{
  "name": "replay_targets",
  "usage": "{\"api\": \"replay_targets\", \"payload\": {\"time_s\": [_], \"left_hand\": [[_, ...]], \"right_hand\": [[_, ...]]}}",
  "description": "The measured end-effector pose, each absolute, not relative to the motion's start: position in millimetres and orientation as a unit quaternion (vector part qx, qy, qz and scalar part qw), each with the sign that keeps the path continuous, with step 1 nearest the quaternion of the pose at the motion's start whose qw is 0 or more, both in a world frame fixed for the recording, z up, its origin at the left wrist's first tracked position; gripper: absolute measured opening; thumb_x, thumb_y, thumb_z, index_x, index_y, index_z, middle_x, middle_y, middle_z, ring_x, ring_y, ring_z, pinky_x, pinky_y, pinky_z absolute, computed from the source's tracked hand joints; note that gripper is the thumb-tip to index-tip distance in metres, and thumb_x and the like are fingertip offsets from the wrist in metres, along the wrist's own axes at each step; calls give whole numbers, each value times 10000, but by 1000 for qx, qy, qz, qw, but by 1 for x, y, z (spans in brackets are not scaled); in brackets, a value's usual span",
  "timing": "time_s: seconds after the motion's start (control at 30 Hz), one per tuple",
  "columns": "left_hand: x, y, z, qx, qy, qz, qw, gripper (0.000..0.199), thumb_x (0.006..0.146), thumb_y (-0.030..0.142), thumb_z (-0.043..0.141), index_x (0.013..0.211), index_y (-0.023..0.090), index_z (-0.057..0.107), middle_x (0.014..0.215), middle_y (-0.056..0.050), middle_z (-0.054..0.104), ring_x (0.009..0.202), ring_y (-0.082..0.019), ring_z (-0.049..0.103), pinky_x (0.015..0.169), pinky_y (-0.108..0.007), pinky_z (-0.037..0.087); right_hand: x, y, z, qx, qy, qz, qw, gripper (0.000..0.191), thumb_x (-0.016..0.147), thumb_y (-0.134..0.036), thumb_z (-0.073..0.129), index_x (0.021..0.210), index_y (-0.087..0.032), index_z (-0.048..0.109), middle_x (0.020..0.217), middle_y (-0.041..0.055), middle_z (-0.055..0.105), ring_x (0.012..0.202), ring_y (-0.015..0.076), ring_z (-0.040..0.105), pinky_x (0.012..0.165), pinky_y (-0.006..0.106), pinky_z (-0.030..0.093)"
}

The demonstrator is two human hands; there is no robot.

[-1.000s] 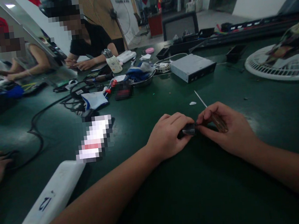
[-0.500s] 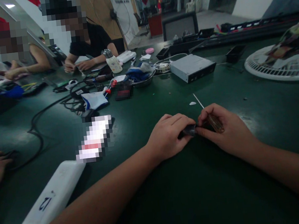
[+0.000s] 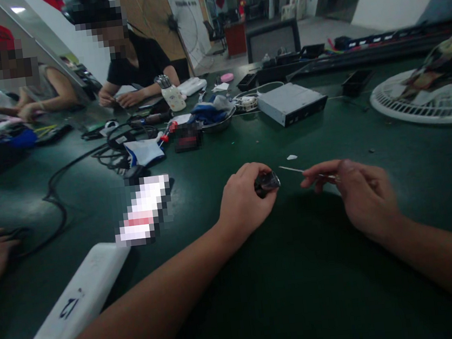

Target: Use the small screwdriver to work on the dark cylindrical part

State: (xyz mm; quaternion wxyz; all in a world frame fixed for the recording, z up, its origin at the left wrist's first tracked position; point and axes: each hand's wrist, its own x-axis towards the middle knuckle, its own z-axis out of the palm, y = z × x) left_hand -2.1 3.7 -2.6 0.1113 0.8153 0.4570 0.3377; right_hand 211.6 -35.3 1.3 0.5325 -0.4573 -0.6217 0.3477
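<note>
A small dark, glossy object [image 3: 267, 182] with a shiny rim at its right end is gripped between the thumb and fingers of my left hand [image 3: 242, 199]; its kind I cannot make out. My right hand [image 3: 365, 194] is closed around a screwdriver [image 3: 291, 169], whose thin metal shaft points left, towards the dark object. The shaft's tip is just apart from that object. Most of the screwdriver's handle is hidden by my fingers. A small white scrap [image 3: 292, 157] lies on the table just beyond the tip.
On the green table [image 3: 234, 310] lie a lit phone [image 3: 144, 208] and a long white device [image 3: 69, 312] at left. Beyond are a grey drive box [image 3: 289, 102], a bowl with blue cloth [image 3: 213, 111], cables and a white fan grille [image 3: 426, 106]. Other people sit at the left.
My right hand has moved right, away from the dark object, and the screwdriver has swung from pointing up and away to pointing left. My left hand has shifted slightly left, turning the object's end into view.
</note>
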Motion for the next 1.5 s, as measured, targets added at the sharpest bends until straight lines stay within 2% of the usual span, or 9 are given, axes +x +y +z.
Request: {"api": "replay_targets", "payload": {"time_s": [0.17,0.33,0.63,0.93,1.2,1.37,1.5], "left_hand": [[-2,3,-2,818,452,335,116,235,807,203,692,1027,196,609,1004,-43,673,861,-173,619,723,-331,510],[-1,2,-1,832,434,326,112,233,804,201,691,1021,194,607,992,-45,668,868,-174,616,719,-330,505],[-1,2,0,836,428,325,115,226,807,192,676,1024,191,611,1003,-48,671,883,-177,621,722,-326,505],[0,1,0,849,411,314,108,209,806,180,669,1007,195,612,1006,-41,675,906,-180,619,771,-340,496],[-1,2,0,839,422,324,116,233,795,180,684,1017,194,613,996,-44,670,878,-176,621,721,-319,504],[-1,2,1,853,404,307,124,231,799,184,672,1022,189,611,1004,-44,668,907,-179,619,742,-321,503],[-1,2,2,859,398,296,127,222,811,183,656,1029,188,615,1020,-49,667,928,-182,617,750,-323,500]], "right_hand": [[217,-33,-3,-429,-621,367,545,514,1015,-535,385,862,-246,781,855,73,743,778,229,668,682,397,508],[214,-32,-2,-446,-616,379,527,451,1002,-516,449,873,-240,782,846,72,745,795,220,666,675,375,505],[216,-31,-4,-427,-625,392,523,489,1003,-529,428,804,-231,761,810,69,736,774,222,675,697,390,531],[213,-30,-1,-474,-611,361,520,461,992,-527,469,801,-228,763,793,62,739,735,203,665,643,349,525],[217,-29,-4,-422,-624,393,527,443,994,-499,468,771,-239,748,764,55,726,756,217,674,698,389,537],[217,-30,-5,-414,-615,401,538,409,997,-464,476,798,-241,756,805,54,732,759,213,664,668,377,524],[213,-31,0,-464,-595,383,533,406,995,-447,488,774,-230,752,791,58,731,707,197,646,624,357,511]]}}
